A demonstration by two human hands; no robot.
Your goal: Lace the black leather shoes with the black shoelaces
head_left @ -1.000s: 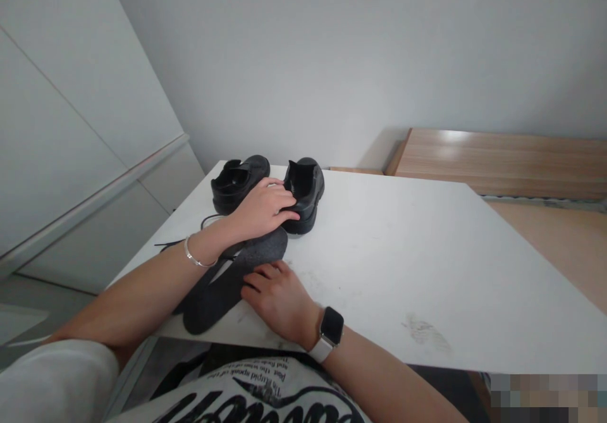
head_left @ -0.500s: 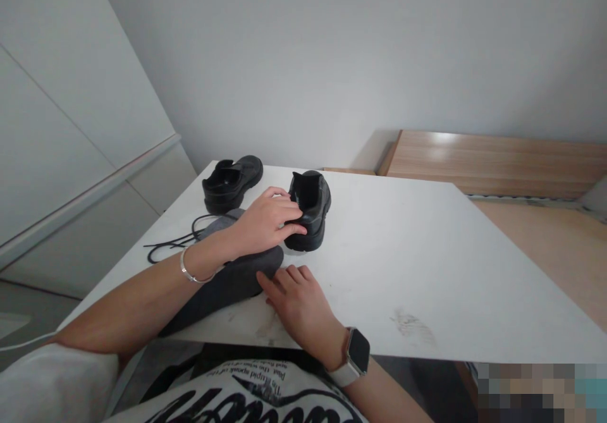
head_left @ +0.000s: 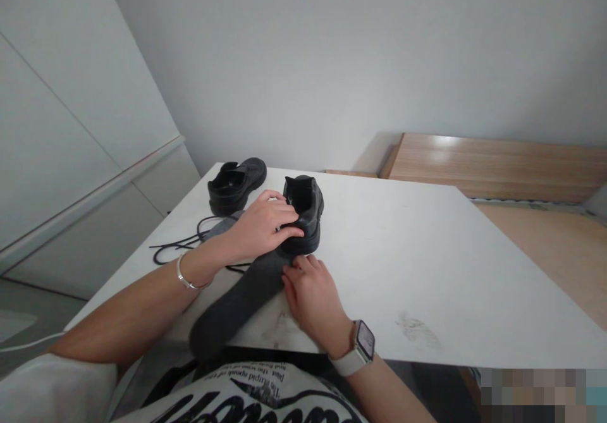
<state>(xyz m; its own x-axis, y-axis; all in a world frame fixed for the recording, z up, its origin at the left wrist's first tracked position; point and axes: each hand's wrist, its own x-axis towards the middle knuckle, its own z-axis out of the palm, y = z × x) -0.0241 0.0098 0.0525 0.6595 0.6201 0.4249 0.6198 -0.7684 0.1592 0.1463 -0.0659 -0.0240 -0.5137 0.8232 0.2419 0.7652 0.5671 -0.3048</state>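
My left hand [head_left: 263, 220] is closed on the near black shoe [head_left: 310, 211], thumb at its heel and fingers by the collar. The shoe stands upright with its opening toward me. Just below it, my right hand [head_left: 315, 290] pinches the far end of a dark grey insole [head_left: 237, 312]. That insole slants across the table's front edge, its rounded near end overhanging. Partly hidden behind my left wrist lie a second grey piece [head_left: 220, 227] and black shoelaces [head_left: 175, 245]. The other black shoe [head_left: 234, 186] stands at the back left.
The white table [head_left: 403, 252] has brownish smudges near its front edge. A grey wall [head_left: 332, 62] rises behind it, and white panels [head_left: 71, 126] flank the left. At the right is a wooden board [head_left: 497, 164].
My right hand has moved slightly forward and right with the insole's end, which now reaches the shoe's heel. The insole's near end has swung right. The shoe has shifted slightly left.
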